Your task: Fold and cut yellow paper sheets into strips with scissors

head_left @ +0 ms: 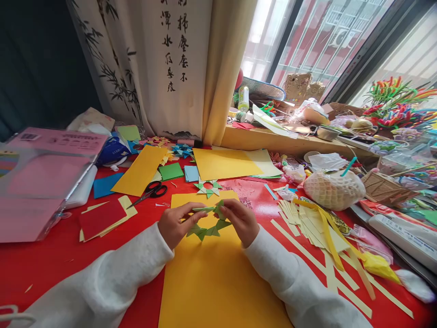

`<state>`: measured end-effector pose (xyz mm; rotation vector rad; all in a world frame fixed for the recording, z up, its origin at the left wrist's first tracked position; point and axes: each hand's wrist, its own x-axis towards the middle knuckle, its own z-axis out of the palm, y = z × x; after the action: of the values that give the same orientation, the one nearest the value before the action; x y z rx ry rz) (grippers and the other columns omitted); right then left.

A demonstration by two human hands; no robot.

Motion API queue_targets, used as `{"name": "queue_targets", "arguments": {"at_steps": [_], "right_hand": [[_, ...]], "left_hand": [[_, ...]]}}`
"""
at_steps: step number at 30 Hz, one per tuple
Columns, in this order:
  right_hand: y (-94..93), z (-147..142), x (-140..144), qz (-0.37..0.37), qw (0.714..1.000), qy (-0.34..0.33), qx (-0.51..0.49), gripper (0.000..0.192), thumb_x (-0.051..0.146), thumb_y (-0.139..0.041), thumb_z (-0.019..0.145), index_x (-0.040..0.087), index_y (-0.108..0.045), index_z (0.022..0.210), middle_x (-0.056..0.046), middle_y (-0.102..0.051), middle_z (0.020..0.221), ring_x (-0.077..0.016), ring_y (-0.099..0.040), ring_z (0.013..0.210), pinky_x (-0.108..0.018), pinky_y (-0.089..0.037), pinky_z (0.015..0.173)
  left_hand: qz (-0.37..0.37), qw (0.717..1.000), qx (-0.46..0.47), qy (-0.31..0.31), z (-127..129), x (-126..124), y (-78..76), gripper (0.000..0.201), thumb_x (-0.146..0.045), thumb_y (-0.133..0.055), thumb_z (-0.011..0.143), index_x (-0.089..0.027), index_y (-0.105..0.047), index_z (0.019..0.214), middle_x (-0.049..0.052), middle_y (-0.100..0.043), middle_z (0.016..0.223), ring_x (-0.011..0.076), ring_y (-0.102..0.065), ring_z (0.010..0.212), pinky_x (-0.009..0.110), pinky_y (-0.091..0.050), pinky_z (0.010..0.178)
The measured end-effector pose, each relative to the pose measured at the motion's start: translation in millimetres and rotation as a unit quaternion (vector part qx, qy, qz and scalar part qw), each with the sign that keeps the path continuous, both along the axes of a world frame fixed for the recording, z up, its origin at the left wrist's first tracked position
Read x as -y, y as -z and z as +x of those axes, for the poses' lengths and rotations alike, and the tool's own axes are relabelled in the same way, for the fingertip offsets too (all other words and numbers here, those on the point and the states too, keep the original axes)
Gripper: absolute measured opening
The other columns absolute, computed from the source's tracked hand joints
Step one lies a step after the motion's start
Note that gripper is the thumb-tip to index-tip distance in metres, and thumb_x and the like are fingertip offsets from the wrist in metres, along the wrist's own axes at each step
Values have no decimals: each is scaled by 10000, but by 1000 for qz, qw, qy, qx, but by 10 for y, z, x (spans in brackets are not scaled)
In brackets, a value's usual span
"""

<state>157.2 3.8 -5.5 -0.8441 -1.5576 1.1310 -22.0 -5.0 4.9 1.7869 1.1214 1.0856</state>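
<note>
Over a yellow-orange paper sheet (211,273), both hands hold a green folded-paper ring of pointed units (208,228). My left hand (177,223) pinches a thin green paper piece (204,209) at the ring's top. Facing it, my right hand (241,221) grips the ring's upper right side. Both arms wear white sleeves. A smaller green-and-white paper star (207,187) lies just beyond the hands on the red table (51,255).
Black scissors (152,191) lie left of the hands. Coloured paper sheets (221,163) spread behind. A pink plastic folder (37,177) stands far left. Pale yellow paper strips (317,223) and a netted white bundle (332,189) lie right. The window ledge (273,139) holds clutter.
</note>
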Motion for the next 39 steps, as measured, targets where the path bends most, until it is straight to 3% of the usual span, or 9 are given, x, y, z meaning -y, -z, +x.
{"name": "queue_targets", "arguments": {"at_steps": [10,18,39], "right_hand": [[37,5,54,54,998,17,39,104,244,-458,777,228,-535,845,-11,-577,751,-133,-575,690,-283,-490,612],[20,-19,93,103,994,40,10,126,197,-442,786,225,-536,864,-16,-574,768,-126,-556,684,-279,-484,579],[57,4,104,143,989,28,26,190,139,-419,794,244,-538,898,-18,-556,801,-135,-536,758,-275,-470,599]], "left_hand": [[146,987,-68,-18,18,61,15,158,-250,-504,735,-253,-594,865,-5,-641,826,155,-591,724,236,-459,646],[302,950,-76,-2,5,69,62,221,-114,-503,738,-186,-544,944,15,-624,791,101,-575,677,196,-457,611],[321,943,-83,14,13,111,15,193,-82,-499,740,-124,-543,923,50,-619,785,95,-565,722,188,-448,646]]}}
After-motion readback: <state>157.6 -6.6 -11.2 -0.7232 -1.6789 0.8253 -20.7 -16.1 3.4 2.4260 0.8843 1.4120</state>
